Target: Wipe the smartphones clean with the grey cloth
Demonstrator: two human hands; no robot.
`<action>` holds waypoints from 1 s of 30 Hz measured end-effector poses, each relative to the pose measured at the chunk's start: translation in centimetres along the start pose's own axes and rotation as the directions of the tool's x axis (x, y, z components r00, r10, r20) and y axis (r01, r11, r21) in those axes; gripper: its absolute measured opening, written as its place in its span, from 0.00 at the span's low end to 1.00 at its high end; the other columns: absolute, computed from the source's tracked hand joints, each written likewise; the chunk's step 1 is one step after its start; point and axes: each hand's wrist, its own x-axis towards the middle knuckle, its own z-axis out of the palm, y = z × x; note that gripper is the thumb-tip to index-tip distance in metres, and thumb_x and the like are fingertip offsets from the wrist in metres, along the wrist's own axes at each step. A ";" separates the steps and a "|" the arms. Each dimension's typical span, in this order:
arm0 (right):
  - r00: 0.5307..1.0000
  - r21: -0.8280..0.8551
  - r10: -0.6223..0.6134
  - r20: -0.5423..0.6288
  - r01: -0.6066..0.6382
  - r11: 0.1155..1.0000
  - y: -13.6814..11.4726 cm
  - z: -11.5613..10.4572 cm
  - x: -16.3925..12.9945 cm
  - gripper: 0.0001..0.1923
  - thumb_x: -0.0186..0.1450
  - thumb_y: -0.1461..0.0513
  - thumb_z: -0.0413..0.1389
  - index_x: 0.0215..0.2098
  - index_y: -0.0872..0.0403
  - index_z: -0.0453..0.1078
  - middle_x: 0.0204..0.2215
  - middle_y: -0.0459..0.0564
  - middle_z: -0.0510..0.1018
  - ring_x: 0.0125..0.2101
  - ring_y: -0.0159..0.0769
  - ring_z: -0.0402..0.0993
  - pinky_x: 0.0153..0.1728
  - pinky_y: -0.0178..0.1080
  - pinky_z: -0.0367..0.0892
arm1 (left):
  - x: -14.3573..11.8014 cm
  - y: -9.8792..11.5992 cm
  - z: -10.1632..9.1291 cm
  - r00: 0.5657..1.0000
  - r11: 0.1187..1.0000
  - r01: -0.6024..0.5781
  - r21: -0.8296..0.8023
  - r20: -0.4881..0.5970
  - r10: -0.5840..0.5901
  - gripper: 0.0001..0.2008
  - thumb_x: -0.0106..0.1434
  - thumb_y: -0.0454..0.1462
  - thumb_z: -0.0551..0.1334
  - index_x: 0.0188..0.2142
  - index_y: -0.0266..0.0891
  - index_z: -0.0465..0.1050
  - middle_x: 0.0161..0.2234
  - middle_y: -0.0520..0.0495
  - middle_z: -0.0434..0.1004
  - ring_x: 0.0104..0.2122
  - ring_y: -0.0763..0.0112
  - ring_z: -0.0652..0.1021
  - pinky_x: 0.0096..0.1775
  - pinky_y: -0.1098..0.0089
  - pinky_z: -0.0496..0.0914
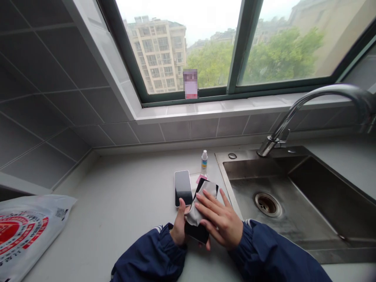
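Observation:
My left hand is wrapped around a black smartphone, thumb along its left edge and fingertips showing past its right edge. A light grey cloth covers the middle of the phone's face. My right hand presses the cloth down against the phone with long, slightly spread fingers. Just beyond my hands, a second phone with a dark screen and white edge lies on the counter. Beside it is a small pink item, partly hidden. Behind that stands a small white dropper-like bottle with a blue and yellow label.
A steel sink with a drain and curved faucet is to the right. At the left, a white plastic bag with red print lies on the white counter. The window sill runs along the back.

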 end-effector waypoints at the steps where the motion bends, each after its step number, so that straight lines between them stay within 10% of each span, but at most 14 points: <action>1: 1.000 -0.021 0.027 0.003 -0.027 0.999 0.4 0.0 0.0 0.25 0.70 0.62 0.49 0.65 0.54 0.58 0.65 0.54 0.59 0.67 0.48 0.48 0.65 0.60 0.28 | 0.0 0.1 0.0 1.000 1.000 0.018 0.001 0.019 -0.018 0.51 0.59 0.66 0.31 0.58 0.28 0.64 0.27 0.34 0.80 0.24 0.53 0.82 0.18 0.69 0.68; 7: 0.991 -0.068 0.136 -0.012 -0.137 0.988 1.4 0.0 -0.2 0.27 0.71 0.60 0.48 0.67 0.55 0.54 0.67 0.56 0.55 0.67 0.50 0.46 0.65 0.62 0.33 | 0.1 0.7 0.8 0.999 0.999 -0.033 -0.005 0.021 0.033 0.48 0.58 0.66 0.31 0.66 0.39 0.48 0.39 0.32 0.79 0.27 0.51 0.82 0.19 0.68 0.68; 16: 0.998 0.080 -0.020 -0.060 0.024 0.996 -0.1 0.1 -0.3 0.23 0.70 0.60 0.48 0.63 0.57 0.61 0.64 0.58 0.61 0.67 0.51 0.48 0.64 0.64 0.35 | -0.3 0.9 1.3 0.987 0.984 -0.146 -0.103 -0.077 0.139 0.40 0.66 0.59 0.38 0.63 0.31 0.57 0.37 0.33 0.80 0.29 0.54 0.82 0.27 0.61 0.74; 23: 0.985 0.216 -0.127 -0.121 0.151 0.965 -1.1 -1.0 0.0 0.13 0.67 0.61 0.52 0.48 0.55 0.71 0.54 0.53 0.76 0.61 0.45 0.63 0.66 0.59 0.36 | -0.3 1.2 2.4 0.940 0.955 -0.255 -0.152 -0.272 0.207 0.34 0.68 0.55 0.45 0.54 0.28 0.70 0.48 0.31 0.76 0.51 0.51 0.75 0.54 0.52 0.65; 30: 0.996 0.119 -0.057 -0.075 0.066 0.991 -0.1 -0.7 -0.1 0.20 0.70 0.62 0.49 0.59 0.55 0.65 0.61 0.55 0.67 0.65 0.47 0.55 0.65 0.61 0.35 | -0.3 1.1 1.5 0.988 0.986 -0.138 -0.089 -0.089 0.130 0.40 0.65 0.60 0.40 0.61 0.32 0.61 0.40 0.33 0.79 0.35 0.53 0.81 0.32 0.59 0.73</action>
